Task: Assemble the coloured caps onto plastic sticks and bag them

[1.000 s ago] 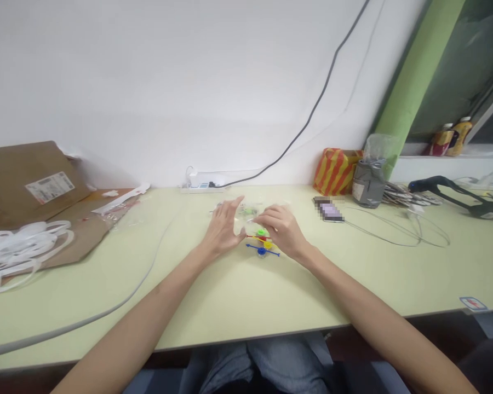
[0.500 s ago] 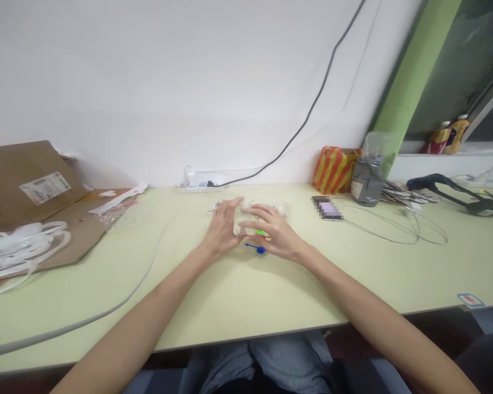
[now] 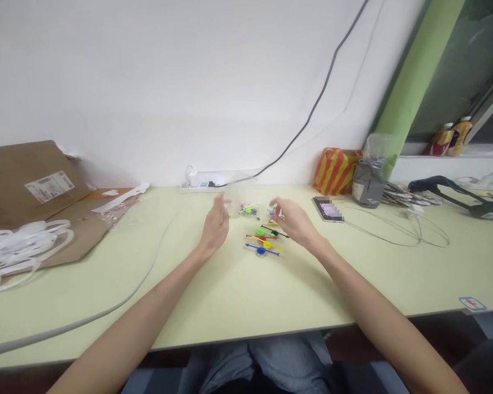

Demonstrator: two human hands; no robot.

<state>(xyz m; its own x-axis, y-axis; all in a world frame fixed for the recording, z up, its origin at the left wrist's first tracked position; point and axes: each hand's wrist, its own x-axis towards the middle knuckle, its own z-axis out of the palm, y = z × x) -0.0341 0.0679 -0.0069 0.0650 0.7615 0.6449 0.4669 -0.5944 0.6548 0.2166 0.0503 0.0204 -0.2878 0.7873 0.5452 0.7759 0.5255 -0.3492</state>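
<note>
My left hand [image 3: 216, 223] is closed on a clear plastic bag [image 3: 239, 191], blurred and raised above the far part of the table. My right hand [image 3: 292, 218] is to the right of the bag, fingers bent and a little apart, just over several small spinners. Between and in front of the hands lie arrow-shaped plastic spinners: a blue spinner [image 3: 261, 251], a yellow spinner [image 3: 267, 244], a green spinner [image 3: 260, 232] and a black spinner [image 3: 275, 233]. A red arrow [image 3: 250, 236] shows partly beneath the others. Further back lies another green spinner [image 3: 250, 210].
A power strip [image 3: 201, 183] sits against the wall. On the left are a cardboard box [image 3: 8, 175], white straps [image 3: 20, 246] and a grey cable [image 3: 127, 298]. A phone [image 3: 328, 209], striped bag [image 3: 334, 169], grey packet [image 3: 368, 183] and black headset-like frame [image 3: 456, 194] are on the right.
My hands have moved apart, the left staying with the clear bag as it rises and the right shifting right. The coloured spinners, mostly covered before, now show on the table.
</note>
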